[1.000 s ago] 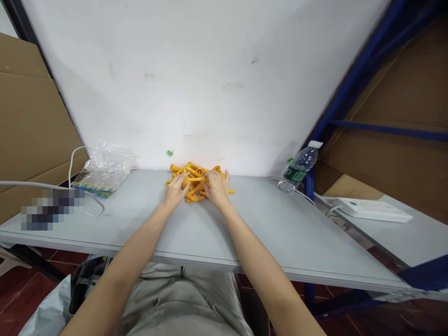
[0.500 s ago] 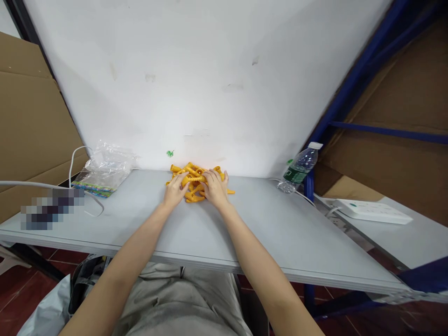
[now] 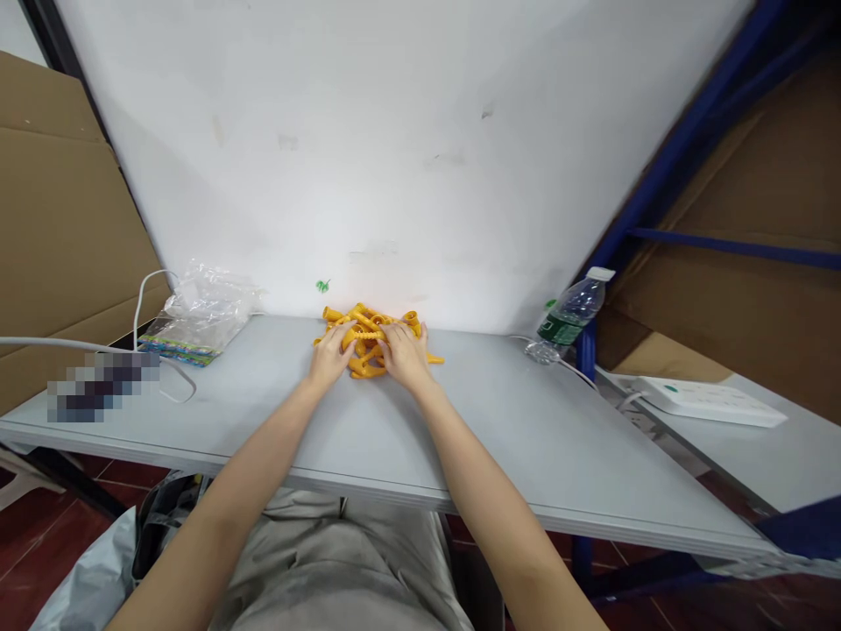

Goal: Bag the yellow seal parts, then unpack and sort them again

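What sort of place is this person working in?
Probably a storeroom or small workshop: flattened cardboard leans at the left, blue metal racking stands at the right, and loose yellow plastic parts lie heaped on a plain grey table.

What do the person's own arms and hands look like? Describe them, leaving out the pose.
No sleeves show on either arm; both are bare as far up as the view reaches. The left hand and right hand wear no gloves, and no watch, ring or bracelet shows. Greyish-beige clothing covers the lap.

A water bottle [image 3: 566, 315], plastic bags [image 3: 201, 314] and a white power strip [image 3: 713, 400] lie nearby.
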Motion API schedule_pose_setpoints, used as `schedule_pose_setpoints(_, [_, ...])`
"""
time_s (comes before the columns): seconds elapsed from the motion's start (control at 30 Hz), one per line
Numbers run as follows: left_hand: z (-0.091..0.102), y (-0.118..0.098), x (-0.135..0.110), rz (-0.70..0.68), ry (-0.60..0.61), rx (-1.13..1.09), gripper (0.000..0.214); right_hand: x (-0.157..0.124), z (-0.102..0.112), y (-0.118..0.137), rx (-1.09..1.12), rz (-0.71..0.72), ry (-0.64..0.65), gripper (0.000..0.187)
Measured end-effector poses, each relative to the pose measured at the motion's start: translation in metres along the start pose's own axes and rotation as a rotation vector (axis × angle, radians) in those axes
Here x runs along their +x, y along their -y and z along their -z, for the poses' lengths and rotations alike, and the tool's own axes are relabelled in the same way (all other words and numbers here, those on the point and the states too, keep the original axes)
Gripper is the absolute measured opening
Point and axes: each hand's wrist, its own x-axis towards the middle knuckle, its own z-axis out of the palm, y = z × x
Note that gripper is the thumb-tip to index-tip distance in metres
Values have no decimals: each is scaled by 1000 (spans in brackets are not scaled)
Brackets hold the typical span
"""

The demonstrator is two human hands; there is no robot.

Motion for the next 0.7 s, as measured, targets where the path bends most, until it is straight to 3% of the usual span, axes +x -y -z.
schedule_pose_setpoints(0.17, [0,0,0,11,28,-14,38,1,0,-1,-29,-14,32,24])
schedule_pose_setpoints(0.5, [-5,5,0,49,-48,-57,37,0,1,-3,-23,-31,-77,22])
schedule_pose_setpoints(0.7, [-3,10,1,71,-16,-68,32,-2,-2,-5,26,14,-5,30])
